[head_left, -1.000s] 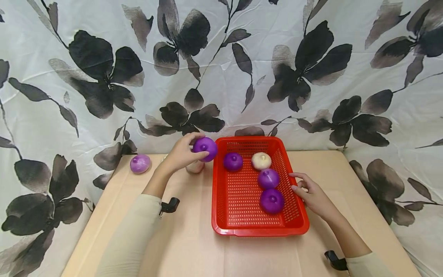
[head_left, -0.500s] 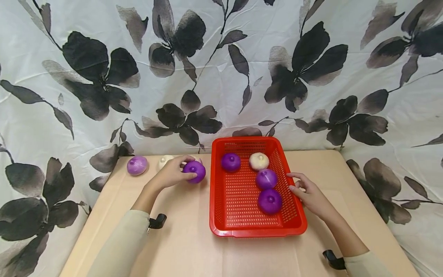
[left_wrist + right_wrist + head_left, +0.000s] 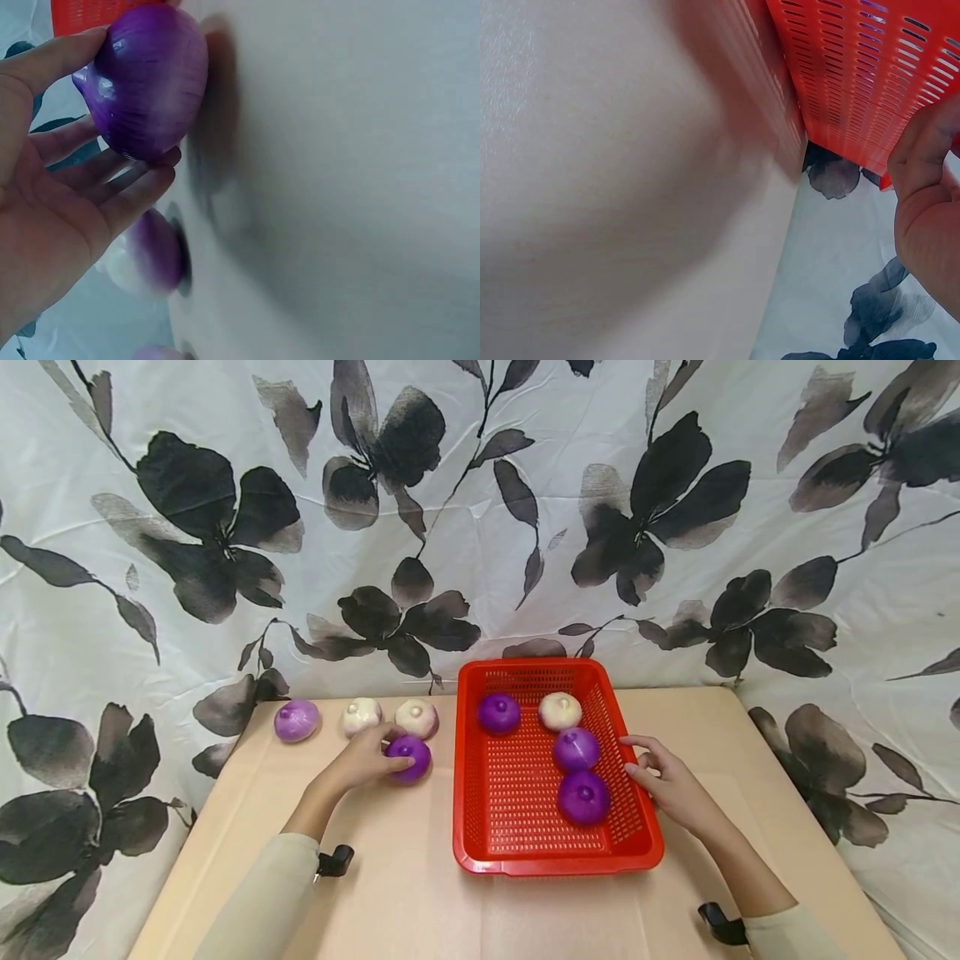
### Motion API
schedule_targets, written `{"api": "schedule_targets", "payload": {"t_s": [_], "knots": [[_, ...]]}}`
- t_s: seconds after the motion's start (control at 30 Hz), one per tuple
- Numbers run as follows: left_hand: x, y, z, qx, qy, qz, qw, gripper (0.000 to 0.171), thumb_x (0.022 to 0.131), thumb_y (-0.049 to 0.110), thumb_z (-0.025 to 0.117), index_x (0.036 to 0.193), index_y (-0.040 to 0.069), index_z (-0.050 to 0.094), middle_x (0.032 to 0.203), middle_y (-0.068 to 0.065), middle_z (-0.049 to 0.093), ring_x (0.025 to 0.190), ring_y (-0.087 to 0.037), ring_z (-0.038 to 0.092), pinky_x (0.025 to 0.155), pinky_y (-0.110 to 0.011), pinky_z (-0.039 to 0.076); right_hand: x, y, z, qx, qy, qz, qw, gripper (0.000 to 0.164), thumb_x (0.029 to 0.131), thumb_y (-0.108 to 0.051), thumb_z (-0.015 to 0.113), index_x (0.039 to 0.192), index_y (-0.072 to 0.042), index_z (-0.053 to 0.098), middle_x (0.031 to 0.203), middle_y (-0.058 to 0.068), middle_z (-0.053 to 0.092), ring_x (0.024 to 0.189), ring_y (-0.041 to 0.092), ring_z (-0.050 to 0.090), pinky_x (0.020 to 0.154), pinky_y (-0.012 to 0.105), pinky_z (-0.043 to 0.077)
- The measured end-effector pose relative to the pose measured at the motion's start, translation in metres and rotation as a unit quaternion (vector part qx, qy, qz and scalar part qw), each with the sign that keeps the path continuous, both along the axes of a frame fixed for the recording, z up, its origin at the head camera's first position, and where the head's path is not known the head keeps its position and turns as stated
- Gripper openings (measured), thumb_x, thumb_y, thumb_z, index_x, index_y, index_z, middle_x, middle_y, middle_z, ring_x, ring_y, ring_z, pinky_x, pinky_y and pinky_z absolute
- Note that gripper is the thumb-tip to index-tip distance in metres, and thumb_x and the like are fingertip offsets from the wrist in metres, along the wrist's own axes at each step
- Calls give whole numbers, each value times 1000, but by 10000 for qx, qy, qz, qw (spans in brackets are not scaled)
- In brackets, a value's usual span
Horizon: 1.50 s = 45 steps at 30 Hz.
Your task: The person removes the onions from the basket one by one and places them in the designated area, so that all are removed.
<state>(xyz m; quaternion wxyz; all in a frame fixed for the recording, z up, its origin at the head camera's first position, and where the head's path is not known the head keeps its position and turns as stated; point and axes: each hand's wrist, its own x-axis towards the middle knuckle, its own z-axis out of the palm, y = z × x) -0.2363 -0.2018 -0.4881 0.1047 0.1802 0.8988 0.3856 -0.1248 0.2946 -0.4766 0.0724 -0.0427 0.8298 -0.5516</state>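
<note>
My left hand (image 3: 367, 758) holds a shiny purple onion (image 3: 408, 758) between thumb and fingers, low over the table to the left of the red basket (image 3: 510, 867). In the left wrist view the onion (image 3: 154, 82) lies against the fingertips, its shadow beside it. Just behind that hand sit two whitish-purple onions, one on the left (image 3: 362, 715) and one on the right (image 3: 417, 717). My right hand (image 3: 671, 779) holds the basket's right rim with thumb and fingers. In the right wrist view, curled fingers (image 3: 922, 154) show by the slotted basket wall (image 3: 847, 82).
Inside the basket are three purple onions, at the back left (image 3: 499, 713), right middle (image 3: 576, 749) and right front (image 3: 584, 797), plus a white onion (image 3: 560, 712). A light purple onion (image 3: 297, 721) sits at the table's back left. Floral cloth (image 3: 525, 527) hangs behind the table (image 3: 405, 893).
My left hand has carried the purple onion leftward and down from beside the basket's rim, uncovering the two whitish onions behind. The right hand keeps its place at the basket.
</note>
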Motion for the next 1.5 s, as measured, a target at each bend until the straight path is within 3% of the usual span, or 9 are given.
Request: {"api": "schedule_targets", "payload": {"t_s": [0.37,0.87,1.23,1.5], "knots": [[4,-5,-8,236,-110,95,9996,56,93,21,76,138,-6,55,132,-24,64,123,-46,62,103,-55,53,0,0,0,1,48,-25,10000,48,104,-12,60,149,-4,44,89,15,49,57,10,50,50,23,50],[12,-9,-6,270,-326,243,9988,60,94,23,75,140,-8,52,139,-29,59,122,-48,64,102,-52,55,3,0,-3,-45,72,-57,9999,49,104,-13,60,150,-5,43,90,17,50,59,10,52,51,22,51],[13,-19,11,-87,-138,387,9991,69,94,34,74,145,-5,50,147,-27,55,128,-48,59,103,-55,53,2,0,1,27,52,-90,9999,51,104,-13,61,151,-7,44,92,18,50,60,11,53,51,23,52],[15,-26,39,54,123,448,9989,69,95,34,74,148,-2,48,150,-27,52,134,-48,55,107,-58,50,1,0,0,112,48,-69,9999,50,104,-11,61,151,-6,44,91,18,50,60,10,51,51,22,50]]}}
